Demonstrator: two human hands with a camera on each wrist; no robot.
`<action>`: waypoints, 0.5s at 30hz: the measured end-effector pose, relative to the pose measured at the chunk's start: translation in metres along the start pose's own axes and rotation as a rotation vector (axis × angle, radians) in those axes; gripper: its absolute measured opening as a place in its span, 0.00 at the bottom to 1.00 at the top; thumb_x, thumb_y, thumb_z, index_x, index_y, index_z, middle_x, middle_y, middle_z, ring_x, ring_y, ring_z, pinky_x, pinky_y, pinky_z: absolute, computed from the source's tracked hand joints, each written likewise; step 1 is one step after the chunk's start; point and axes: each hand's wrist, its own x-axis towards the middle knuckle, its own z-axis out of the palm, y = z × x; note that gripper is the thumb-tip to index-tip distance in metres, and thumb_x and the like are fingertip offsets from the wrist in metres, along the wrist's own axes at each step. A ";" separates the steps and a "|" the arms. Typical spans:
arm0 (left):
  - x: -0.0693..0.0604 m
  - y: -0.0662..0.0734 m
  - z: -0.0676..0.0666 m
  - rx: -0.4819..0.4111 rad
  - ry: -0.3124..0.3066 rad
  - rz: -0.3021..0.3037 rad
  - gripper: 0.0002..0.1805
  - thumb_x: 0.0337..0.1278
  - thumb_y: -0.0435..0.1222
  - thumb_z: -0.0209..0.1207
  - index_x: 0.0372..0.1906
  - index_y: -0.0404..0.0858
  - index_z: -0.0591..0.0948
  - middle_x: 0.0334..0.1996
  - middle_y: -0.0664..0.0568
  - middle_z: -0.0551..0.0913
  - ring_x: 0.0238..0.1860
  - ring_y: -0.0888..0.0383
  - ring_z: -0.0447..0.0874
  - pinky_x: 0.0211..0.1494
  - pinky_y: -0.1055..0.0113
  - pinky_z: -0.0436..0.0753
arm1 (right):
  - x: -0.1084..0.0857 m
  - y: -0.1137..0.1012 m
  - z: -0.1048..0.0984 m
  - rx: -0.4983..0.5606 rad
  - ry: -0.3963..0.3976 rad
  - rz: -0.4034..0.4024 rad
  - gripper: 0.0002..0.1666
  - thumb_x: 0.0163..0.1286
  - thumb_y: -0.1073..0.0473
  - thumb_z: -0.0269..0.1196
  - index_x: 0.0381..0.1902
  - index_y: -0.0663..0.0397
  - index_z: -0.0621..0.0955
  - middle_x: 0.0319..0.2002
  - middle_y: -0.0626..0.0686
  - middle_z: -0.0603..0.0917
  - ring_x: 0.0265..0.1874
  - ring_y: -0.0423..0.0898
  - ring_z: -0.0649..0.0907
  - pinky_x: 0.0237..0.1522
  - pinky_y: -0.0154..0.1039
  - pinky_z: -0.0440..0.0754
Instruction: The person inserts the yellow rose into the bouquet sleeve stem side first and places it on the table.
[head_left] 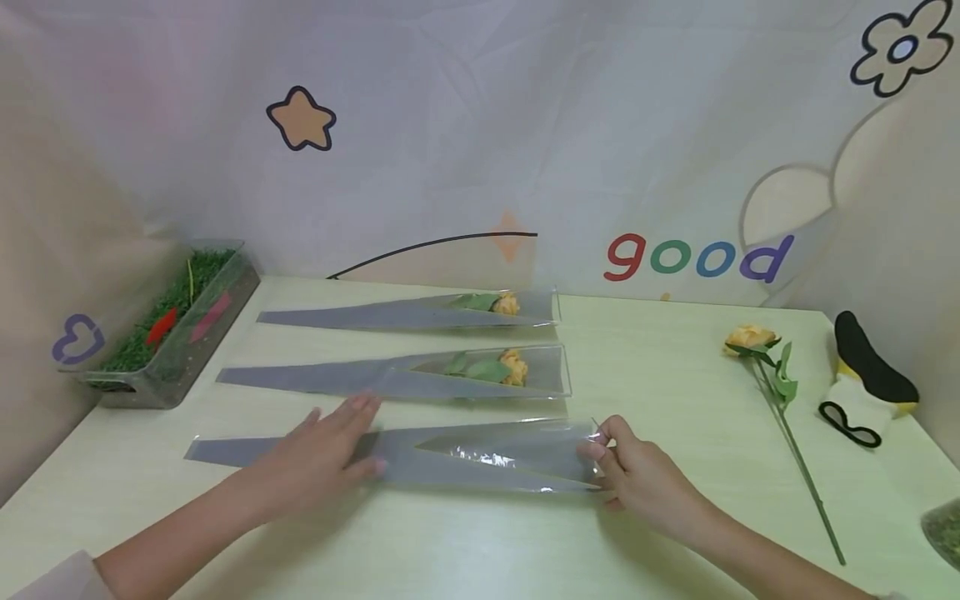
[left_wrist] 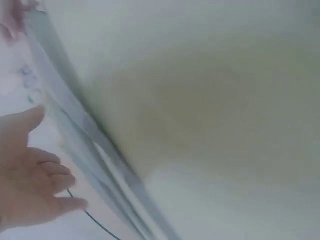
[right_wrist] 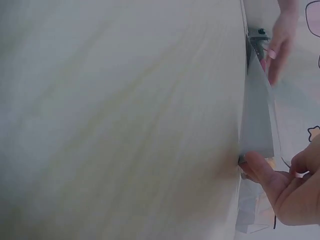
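Observation:
A tapered grey flower sleeve (head_left: 405,457) with a clear front lies nearest me, its wide end to the right; no flower shows inside. My right hand (head_left: 637,471) pinches the rim of that wide end, as the right wrist view also shows with the right hand (right_wrist: 295,187) at the sleeve (right_wrist: 257,120). Over the sleeve's middle is my left hand (head_left: 322,454), fingers extended; whether it presses on the film I cannot tell. In the left wrist view the left hand (left_wrist: 30,175) has loose fingers and grips nothing. A yellow rose (head_left: 783,408) with a long stem lies at the right.
Behind lie two more sleeves (head_left: 300,381), each with a yellow rose (head_left: 513,367) inside. At the back left stands a clear bin (head_left: 168,379) with green grass-like filling. Black-handled scissors (head_left: 873,358), partly white and yellow, lie far right. Part of a round object (head_left: 943,529) shows at the right edge.

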 end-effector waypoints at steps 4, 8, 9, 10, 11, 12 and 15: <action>0.021 0.035 -0.004 -0.039 0.123 0.131 0.35 0.63 0.46 0.54 0.67 0.30 0.61 0.67 0.38 0.59 0.66 0.45 0.56 0.62 0.48 0.61 | -0.001 -0.001 0.001 -0.001 0.011 0.020 0.08 0.73 0.61 0.50 0.35 0.57 0.63 0.47 0.65 0.79 0.35 0.55 0.83 0.24 0.38 0.81; 0.041 0.066 -0.001 -0.095 0.142 0.190 0.32 0.63 0.46 0.55 0.67 0.34 0.63 0.66 0.42 0.62 0.63 0.47 0.63 0.58 0.52 0.68 | 0.000 -0.001 0.001 -0.002 0.023 0.028 0.09 0.73 0.59 0.50 0.35 0.56 0.63 0.44 0.61 0.80 0.35 0.55 0.83 0.24 0.38 0.81; 0.047 0.073 0.001 -0.111 0.138 0.212 0.32 0.62 0.46 0.55 0.67 0.35 0.64 0.65 0.42 0.63 0.63 0.47 0.64 0.58 0.53 0.69 | 0.000 -0.001 0.001 -0.003 0.024 0.028 0.08 0.73 0.59 0.50 0.35 0.56 0.63 0.44 0.62 0.80 0.35 0.55 0.83 0.24 0.38 0.81; 0.052 0.079 0.003 -0.120 0.136 0.239 0.32 0.62 0.45 0.56 0.67 0.35 0.64 0.65 0.43 0.64 0.62 0.48 0.65 0.59 0.54 0.68 | 0.000 -0.001 0.001 -0.002 0.025 0.028 0.08 0.73 0.59 0.49 0.35 0.55 0.63 0.45 0.62 0.79 0.36 0.56 0.83 0.24 0.38 0.81; 0.057 0.084 0.005 -0.133 0.130 0.263 0.31 0.62 0.44 0.56 0.66 0.34 0.65 0.64 0.44 0.65 0.62 0.49 0.65 0.59 0.55 0.69 | 0.000 -0.001 0.001 -0.002 0.025 0.024 0.07 0.73 0.60 0.49 0.35 0.55 0.63 0.47 0.63 0.79 0.36 0.56 0.83 0.24 0.38 0.81; 0.062 0.089 0.006 -0.146 0.125 0.283 0.31 0.62 0.43 0.56 0.66 0.34 0.65 0.64 0.44 0.66 0.62 0.49 0.66 0.59 0.56 0.69 | 0.000 -0.001 0.001 -0.004 0.020 0.019 0.07 0.74 0.59 0.49 0.36 0.55 0.63 0.45 0.63 0.80 0.36 0.56 0.83 0.25 0.38 0.81; 0.074 0.102 0.012 -0.174 0.108 0.299 0.28 0.62 0.42 0.57 0.63 0.34 0.69 0.61 0.46 0.70 0.59 0.51 0.69 0.58 0.58 0.70 | 0.001 0.000 0.000 -0.008 0.003 -0.003 0.08 0.74 0.59 0.49 0.36 0.56 0.63 0.37 0.61 0.80 0.37 0.57 0.83 0.25 0.38 0.81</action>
